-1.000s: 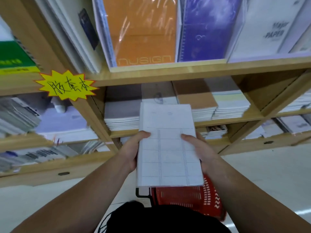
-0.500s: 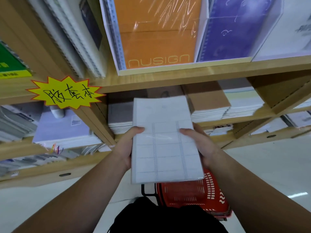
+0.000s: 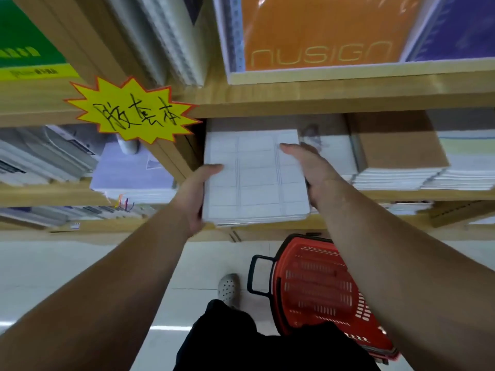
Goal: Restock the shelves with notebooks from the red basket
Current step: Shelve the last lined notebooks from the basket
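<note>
Your left hand [image 3: 197,195] and right hand [image 3: 308,167] each grip a side edge of the white notebooks [image 3: 254,183], thumbs on top. The stack lies flat, its far end inside the shelf [image 3: 401,195] beside the left divider. The red basket [image 3: 316,285] stands on the floor [image 3: 80,263], near right.

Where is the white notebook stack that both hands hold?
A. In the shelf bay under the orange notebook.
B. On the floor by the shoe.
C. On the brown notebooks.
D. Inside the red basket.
A: the left hand and right hand hold the white notebook stack partway into the bay below the orange notebook, well above the red basket.
</note>
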Available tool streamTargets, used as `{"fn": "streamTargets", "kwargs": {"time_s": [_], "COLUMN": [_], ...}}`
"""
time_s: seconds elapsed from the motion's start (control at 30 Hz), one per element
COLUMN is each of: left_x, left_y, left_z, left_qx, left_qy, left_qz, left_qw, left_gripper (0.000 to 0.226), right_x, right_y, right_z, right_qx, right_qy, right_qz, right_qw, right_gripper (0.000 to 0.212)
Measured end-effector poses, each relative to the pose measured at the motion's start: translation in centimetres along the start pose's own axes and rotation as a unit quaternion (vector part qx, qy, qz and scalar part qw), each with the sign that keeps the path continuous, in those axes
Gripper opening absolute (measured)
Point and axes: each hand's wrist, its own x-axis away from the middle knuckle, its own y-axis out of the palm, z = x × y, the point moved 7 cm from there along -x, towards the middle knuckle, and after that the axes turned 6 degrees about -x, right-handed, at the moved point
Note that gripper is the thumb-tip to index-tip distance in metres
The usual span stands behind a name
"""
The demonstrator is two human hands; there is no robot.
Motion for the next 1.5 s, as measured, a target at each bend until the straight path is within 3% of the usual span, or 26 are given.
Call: {"fn": "streamTargets", "kwargs": {"time_s": [0.07, 0.2, 0.3, 0.43, 0.6, 0.73, 0.87, 1.03, 1.27, 1.5], "left_x": [0.5, 1.6, 2.0, 2.7, 4.5, 4.7, 3.6, 1.9, -2.6, -2.9], "left_y": [-0.9, -0.9, -0.5, 0.1, 2.1, 3.9, 3.6, 3.0, 1.3, 1.1], "left_z": [-2.0, -5.6, -6.3, -6.9, -9.0, -9.3, -8.8, -6.2, -0.5, 0.0], "left_qx": [-0.002, 0.068, 0.142, 0.2, 0.264, 0.248, 0.237, 0.22, 0.203, 0.152], "left_qy": [-0.018, -0.04, -0.021, -0.01, -0.006, 0.002, 0.023, 0.022, 0.037, 0.055], "left_qz": [-0.006, -0.012, -0.002, 0.024, 0.04, 0.024, 0.052, 0.038, 0.04, -0.012], "left_qw": [1.0, 0.997, 0.99, 0.98, 0.964, 0.968, 0.97, 0.975, 0.978, 0.987], "left_gripper": [0.05, 0.084, 0.059, 0.043, 0.082, 0.087, 0.055, 0.042, 0.053, 0.096], "right_x": [-0.2, 0.5, 2.0, 4.6, 6.6, 7.8, 7.3, 5.4, 1.4, 0.6], "right_y": [0.0, -0.5, -1.4, -3.0, -3.0, -2.7, -2.3, -0.4, 3.2, 3.8], "right_z": [0.1, -0.2, 0.8, 3.8, 5.9, 6.0, 5.2, 3.7, 0.8, -0.5], "right_qx": [0.007, 0.032, 0.034, 0.05, 0.075, 0.107, 0.101, 0.08, 0.079, 0.145], "right_qy": [-0.002, -0.023, -0.026, -0.012, -0.047, -0.096, -0.156, -0.162, -0.14, -0.115], "right_qz": [0.006, 0.016, 0.017, -0.031, -0.085, -0.088, -0.065, -0.041, 0.005, 0.03], "right_qw": [1.0, 0.999, 0.999, 0.998, 0.992, 0.986, 0.981, 0.983, 0.987, 0.982], "right_gripper": [0.052, 0.055, 0.083, 0.095, 0.085, 0.085, 0.062, 0.051, 0.043, 0.076]}}
